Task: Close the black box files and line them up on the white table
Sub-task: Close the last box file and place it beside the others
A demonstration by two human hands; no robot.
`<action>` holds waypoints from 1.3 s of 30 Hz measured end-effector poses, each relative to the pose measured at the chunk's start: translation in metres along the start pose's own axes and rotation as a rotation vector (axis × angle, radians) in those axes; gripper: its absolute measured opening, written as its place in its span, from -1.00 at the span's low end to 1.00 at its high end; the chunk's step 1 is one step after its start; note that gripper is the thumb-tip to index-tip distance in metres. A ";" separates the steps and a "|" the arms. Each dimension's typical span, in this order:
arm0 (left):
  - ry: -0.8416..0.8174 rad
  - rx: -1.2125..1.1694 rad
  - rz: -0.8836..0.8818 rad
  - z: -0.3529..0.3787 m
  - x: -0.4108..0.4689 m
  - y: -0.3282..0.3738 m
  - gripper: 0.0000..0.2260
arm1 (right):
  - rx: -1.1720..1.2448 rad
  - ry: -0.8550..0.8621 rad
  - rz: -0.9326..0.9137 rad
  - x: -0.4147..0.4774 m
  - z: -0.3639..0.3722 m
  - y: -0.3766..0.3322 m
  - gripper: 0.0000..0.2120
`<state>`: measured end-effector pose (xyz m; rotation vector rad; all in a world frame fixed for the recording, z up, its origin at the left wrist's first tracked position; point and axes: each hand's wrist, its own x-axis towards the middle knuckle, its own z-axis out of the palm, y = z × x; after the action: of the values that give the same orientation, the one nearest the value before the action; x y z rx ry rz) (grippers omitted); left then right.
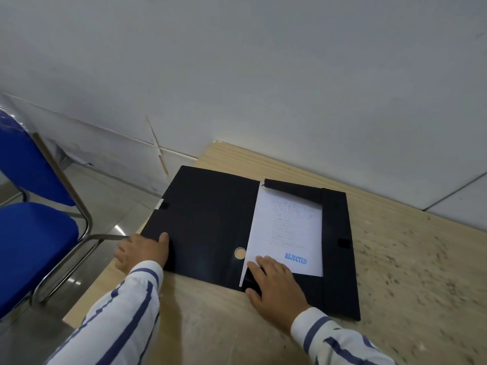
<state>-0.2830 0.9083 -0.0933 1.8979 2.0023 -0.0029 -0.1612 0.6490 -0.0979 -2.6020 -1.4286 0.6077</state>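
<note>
Light, stiff card, the open black box file (210,219) lies at the table's (395,272) left edge; left hand (143,250) grips its cover's outer corner to fold it, right hand (274,280) presses flat, gripping nothing.

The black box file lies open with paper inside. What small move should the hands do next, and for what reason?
Probably the left hand, gripping the outer edge of the open cover, should swing it over the stamped paper. The black box file lies open on the table, and the right hand already presses the near flap down over the sheet.
</note>
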 end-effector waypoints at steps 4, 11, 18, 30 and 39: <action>-0.073 0.027 -0.011 -0.011 0.028 -0.001 -0.26 | 0.007 -0.004 -0.001 0.002 0.002 0.001 -0.44; -0.280 0.007 0.228 -0.024 0.030 0.003 -0.52 | 0.013 0.016 -0.019 0.004 0.005 0.003 -0.43; -0.548 -0.547 0.222 -0.023 -0.004 0.015 -0.62 | 0.037 0.046 -0.059 0.001 0.003 0.004 -0.43; -0.820 -0.596 0.219 -0.010 -0.045 0.019 -0.46 | 0.073 0.048 -0.092 -0.008 0.001 0.017 -0.46; -0.855 -1.037 0.442 -0.067 -0.055 0.041 -0.80 | 0.174 0.129 -0.108 -0.019 -0.006 0.025 -0.50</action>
<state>-0.2604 0.8763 -0.0055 1.2409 0.7227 0.2451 -0.1481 0.6195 -0.0939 -2.3675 -1.3991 0.5148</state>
